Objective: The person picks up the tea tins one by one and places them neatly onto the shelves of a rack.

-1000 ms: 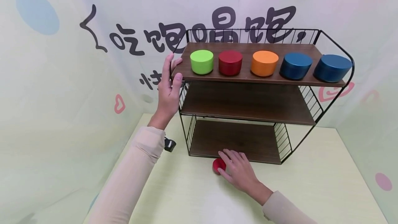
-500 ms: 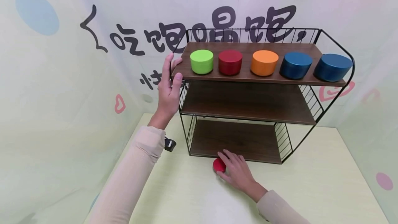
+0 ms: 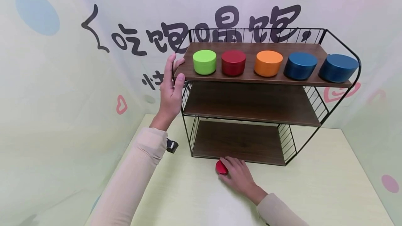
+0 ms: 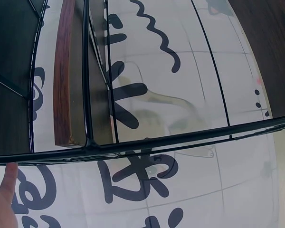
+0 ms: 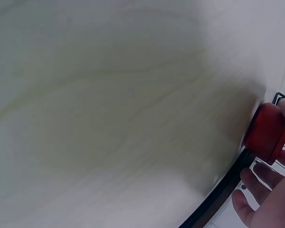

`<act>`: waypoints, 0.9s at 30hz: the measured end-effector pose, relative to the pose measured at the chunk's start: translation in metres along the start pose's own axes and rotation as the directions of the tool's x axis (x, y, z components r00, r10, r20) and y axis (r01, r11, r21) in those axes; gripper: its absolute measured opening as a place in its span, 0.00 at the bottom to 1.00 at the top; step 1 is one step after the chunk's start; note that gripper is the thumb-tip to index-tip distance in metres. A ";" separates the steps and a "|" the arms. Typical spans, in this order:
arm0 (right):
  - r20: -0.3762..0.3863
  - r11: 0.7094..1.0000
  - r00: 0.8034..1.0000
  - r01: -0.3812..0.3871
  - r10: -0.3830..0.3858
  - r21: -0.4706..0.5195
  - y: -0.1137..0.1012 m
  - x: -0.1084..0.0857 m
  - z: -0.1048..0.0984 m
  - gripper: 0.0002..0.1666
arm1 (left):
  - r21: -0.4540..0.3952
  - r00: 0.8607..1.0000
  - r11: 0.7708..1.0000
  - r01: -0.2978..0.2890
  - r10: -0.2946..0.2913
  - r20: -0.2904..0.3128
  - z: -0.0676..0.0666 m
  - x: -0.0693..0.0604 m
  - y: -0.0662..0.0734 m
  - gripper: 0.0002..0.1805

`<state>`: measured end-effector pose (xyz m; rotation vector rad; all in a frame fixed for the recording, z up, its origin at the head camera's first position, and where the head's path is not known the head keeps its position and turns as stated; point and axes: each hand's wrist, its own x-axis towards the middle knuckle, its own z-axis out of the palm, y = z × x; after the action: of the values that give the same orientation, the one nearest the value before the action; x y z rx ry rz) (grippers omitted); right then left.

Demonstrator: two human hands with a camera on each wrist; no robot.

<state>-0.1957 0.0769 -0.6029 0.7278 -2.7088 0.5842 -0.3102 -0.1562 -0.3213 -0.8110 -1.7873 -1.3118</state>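
Observation:
A three-tier shelf rack [image 3: 251,109] with dark wood boards and a black wire frame stands ahead. My left hand [image 3: 171,95] holds its upper left side, thumb in front of the frame and fingers behind; in the left wrist view only some fingers [image 4: 7,190] show, by a black rail. On the table, just before the bottom board, my right hand [image 3: 239,176] pinches a red round tin [image 3: 221,167] between thumb and fingers. In the right wrist view the red tin [image 5: 266,133] is partly covered by the hand.
Along the top board stand a green tin [image 3: 204,62], a dark red tin [image 3: 233,62], an orange tin [image 3: 268,63] and two blue tins [image 3: 300,65]. A small black object [image 3: 171,145] shows beside my left sleeve. Printed cloth walls enclose the pale table [image 3: 185,191].
The red tin shows a flatter, more exposed top than a second ago. My right hand has shifted slightly and its fingers have closed in around the tin. My left hand keeps its place.

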 end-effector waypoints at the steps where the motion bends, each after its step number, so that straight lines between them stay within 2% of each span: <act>1: 0.001 1.000 1.000 0.000 0.000 0.001 0.000 0.000 0.000 0.37 | 0.001 1.000 1.000 0.002 -0.002 0.000 0.000 0.000 0.000 0.28; 12: -0.003 1.000 1.000 -0.002 0.002 0.014 -0.002 -0.002 0.001 0.36 | -0.009 1.000 1.000 0.018 -0.018 -0.003 0.001 0.000 0.005 0.28; 17: -0.004 1.000 1.000 0.003 -0.003 0.007 -0.002 -0.002 0.001 0.36 | -0.018 1.000 0.999 0.030 -0.030 0.003 0.001 0.004 0.028 0.27; 19: -0.007 1.000 1.000 0.006 -0.006 0.014 -0.003 -0.003 0.001 0.36 | -0.022 0.999 0.998 0.051 -0.051 0.002 0.000 0.004 0.033 0.27; 20: -0.011 1.000 1.000 0.009 -0.009 0.016 -0.003 -0.002 0.001 0.36 | -0.022 0.998 0.998 0.063 -0.063 0.001 0.001 0.004 0.031 0.26; 25: -0.016 0.999 1.000 0.026 -0.026 0.026 -0.003 -0.003 0.000 0.35 | -0.015 0.999 0.999 0.037 -0.037 -0.006 0.001 0.000 0.005 0.27; 27: -0.002 0.999 1.000 0.031 -0.031 0.018 -0.003 -0.003 -0.001 0.34 | -0.008 1.000 1.000 0.025 -0.025 -0.006 0.001 0.000 0.003 0.28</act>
<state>-0.1912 0.0763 -0.6021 0.7726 -2.6889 0.6019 -0.3080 -0.1549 -0.3206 -0.7907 -1.7939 -1.3373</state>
